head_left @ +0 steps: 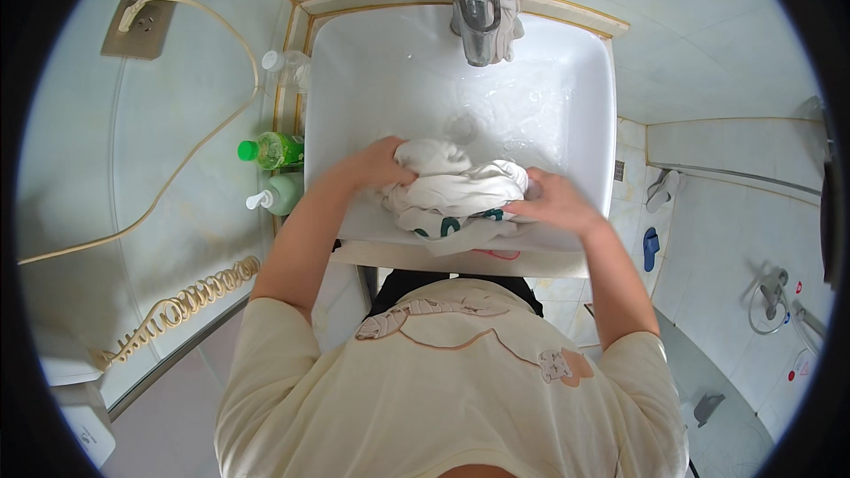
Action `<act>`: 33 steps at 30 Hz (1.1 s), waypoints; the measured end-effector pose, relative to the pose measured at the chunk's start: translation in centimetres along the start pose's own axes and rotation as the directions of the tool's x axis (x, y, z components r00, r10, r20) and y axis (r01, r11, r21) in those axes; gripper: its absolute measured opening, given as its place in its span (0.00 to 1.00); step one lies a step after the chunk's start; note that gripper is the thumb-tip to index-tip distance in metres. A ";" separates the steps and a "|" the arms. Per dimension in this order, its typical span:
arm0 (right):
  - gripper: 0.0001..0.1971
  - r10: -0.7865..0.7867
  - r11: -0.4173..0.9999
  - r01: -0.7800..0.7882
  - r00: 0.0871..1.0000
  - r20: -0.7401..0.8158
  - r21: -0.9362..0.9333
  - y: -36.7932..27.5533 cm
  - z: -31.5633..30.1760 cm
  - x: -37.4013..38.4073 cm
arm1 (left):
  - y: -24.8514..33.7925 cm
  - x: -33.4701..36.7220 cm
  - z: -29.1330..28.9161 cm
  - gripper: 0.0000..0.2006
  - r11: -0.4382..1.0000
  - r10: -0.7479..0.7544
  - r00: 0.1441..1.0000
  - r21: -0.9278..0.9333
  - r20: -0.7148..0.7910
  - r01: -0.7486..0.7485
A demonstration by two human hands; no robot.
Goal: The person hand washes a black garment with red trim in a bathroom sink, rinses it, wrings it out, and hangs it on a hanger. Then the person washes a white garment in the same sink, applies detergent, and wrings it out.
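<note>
A bunched white cloth (460, 190) with dark green print lies at the near side of the white sink (354, 62), part of it draped over the front rim. My left hand (381, 165) grips its left side, fingers curled into the folds. On the right side, my right hand (556, 201) has its fingers closed on the fabric, thumb toward the green print. Some fingertips are hidden by the folds. Behind the cloth, water ripples in the basin under the metal faucet (476, 9). The cloth's full shape cannot be made out.
A grey-white rag (509, 18) hangs behind the faucet. Left of the sink stand a clear bottle (288, 66), a green-capped bottle (274, 150) and a pale green pump bottle (283, 194). A cord runs from the wall socket (139, 25). Blue slippers (651, 248) lie on the right floor.
</note>
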State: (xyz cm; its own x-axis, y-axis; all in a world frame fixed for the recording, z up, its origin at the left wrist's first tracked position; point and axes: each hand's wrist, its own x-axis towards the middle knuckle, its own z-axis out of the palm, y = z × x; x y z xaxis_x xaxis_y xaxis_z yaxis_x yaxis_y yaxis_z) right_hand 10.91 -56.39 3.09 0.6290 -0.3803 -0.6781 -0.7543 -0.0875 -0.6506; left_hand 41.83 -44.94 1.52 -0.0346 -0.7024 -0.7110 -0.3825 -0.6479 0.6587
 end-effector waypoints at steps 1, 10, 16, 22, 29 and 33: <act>0.40 -0.001 0.988 0.004 1.000 0.021 -0.152 0.1 -1.2 -0.2 | -0.3 -0.4 0.0 0.23 0.995 0.085 0.994 0.042 0.062 -0.088; 0.06 -0.545 0.705 0.267 0.797 -0.261 -0.657 -3.8 0.5 11.3 | 0.5 -0.6 2.0 0.18 0.890 0.268 0.961 0.364 0.066 -0.273; 0.09 -0.572 0.539 0.299 0.816 -0.082 -0.788 -2.7 2.6 14.6 | -0.1 -0.1 2.7 0.20 0.853 0.317 0.948 0.428 0.032 -0.300; 0.13 -0.661 0.371 0.398 0.748 0.063 -0.839 -1.4 1.9 15.3 | -0.6 -0.4 2.9 0.19 0.863 0.372 0.927 0.385 -0.043 -0.328; 0.15 -0.788 0.142 0.561 0.562 0.249 -0.815 -0.4 0.7 15.5 | -1.4 -1.4 4.2 0.21 0.788 0.487 0.861 0.500 -0.146 -0.361; 0.18 -0.744 0.194 0.480 0.640 0.190 -0.856 -0.9 1.1 15.8 | -1.7 -1.6 4.8 0.23 0.812 0.451 0.874 0.489 -0.178 -0.319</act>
State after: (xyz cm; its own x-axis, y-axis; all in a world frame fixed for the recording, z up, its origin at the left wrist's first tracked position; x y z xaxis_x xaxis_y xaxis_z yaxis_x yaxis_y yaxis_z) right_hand 21.70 -61.27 -7.40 0.9999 -0.0035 -0.0151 -0.0058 -0.9872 -0.1592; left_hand 38.11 -41.34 0.35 -0.0384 -0.9591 -0.2805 -0.7510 -0.1575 0.6413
